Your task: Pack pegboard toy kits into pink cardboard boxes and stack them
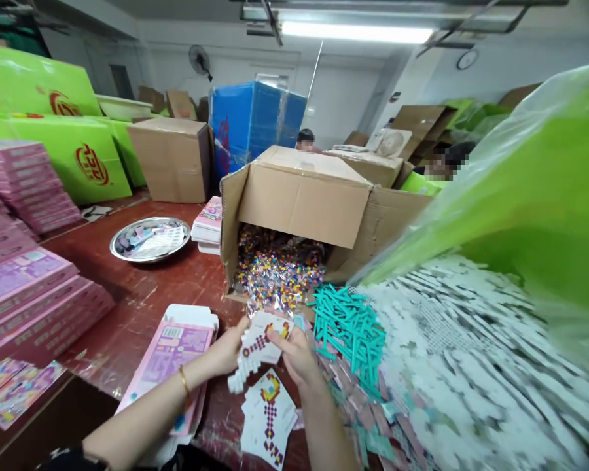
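Observation:
In front of me, my left hand [230,348] grips the left edge of a white card [261,337] printed with a yellow and purple pixel pattern. My right hand [297,353] pinches the same card from the right, thumb on top. A white stepped-edge piece [244,375] hangs just below the card near my left fingers; whether the hand holds it too, I cannot tell. Below lies a fanned stack of similar cards [269,425] on the red table [171,284]. A flattened-looking pink and purple box [169,356] with its end flap open rests under my left forearm.
A cardboard carton [299,196] on its side spills bags of colourful beads [279,271]. Teal sticks [348,333] and white pieces [481,366] are heaped on the right. A metal plate [150,257] and stacked pink boxes [29,288] stand left. Two people are partly visible behind.

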Available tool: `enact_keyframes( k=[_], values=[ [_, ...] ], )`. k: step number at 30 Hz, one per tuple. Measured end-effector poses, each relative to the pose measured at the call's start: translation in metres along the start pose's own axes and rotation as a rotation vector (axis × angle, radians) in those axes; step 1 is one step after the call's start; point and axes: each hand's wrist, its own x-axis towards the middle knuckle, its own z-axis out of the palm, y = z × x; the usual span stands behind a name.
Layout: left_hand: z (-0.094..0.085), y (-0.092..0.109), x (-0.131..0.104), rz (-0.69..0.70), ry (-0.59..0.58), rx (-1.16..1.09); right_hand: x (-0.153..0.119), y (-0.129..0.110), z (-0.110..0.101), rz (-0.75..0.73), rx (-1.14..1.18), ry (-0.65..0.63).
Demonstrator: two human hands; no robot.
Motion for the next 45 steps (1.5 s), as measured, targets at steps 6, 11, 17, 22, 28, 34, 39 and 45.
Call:
enact_keyframes(
  k=[6,11,17,22,28,34,39,45],
  values=[
    [0.017,0.012,-0.009,-0.164,0.069,-0.082,0.0,0.026,0.009,-0.098,0.005,0.254],
    [0.005,0.011,-0.031,-0.353,-0.106,-0.219,0.008,0.031,-0.009,-0.068,0.028,0.333],
    [0.001,0.008,-0.046,-0.546,0.097,-0.654,0.004,0.027,-0.008,-0.029,0.006,0.271],
    [0.01,0.009,-0.044,-0.485,0.216,-0.753,-0.006,0.028,0.013,-0.079,-0.033,0.221],
    [0.014,0.006,-0.044,-0.403,0.254,-0.623,-0.014,0.033,0.003,-0.149,0.023,0.317],
    [0.008,0.012,-0.039,-0.414,0.108,-0.636,-0.024,0.04,-0.012,-0.172,0.001,0.403],
    [0.022,0.024,-0.028,-0.411,-0.068,-0.41,-0.032,0.064,0.013,-0.171,-0.033,0.424],
    [0.031,0.018,-0.033,-0.484,0.119,-0.487,-0.019,0.065,-0.027,-0.273,-0.255,0.406]
  ],
)
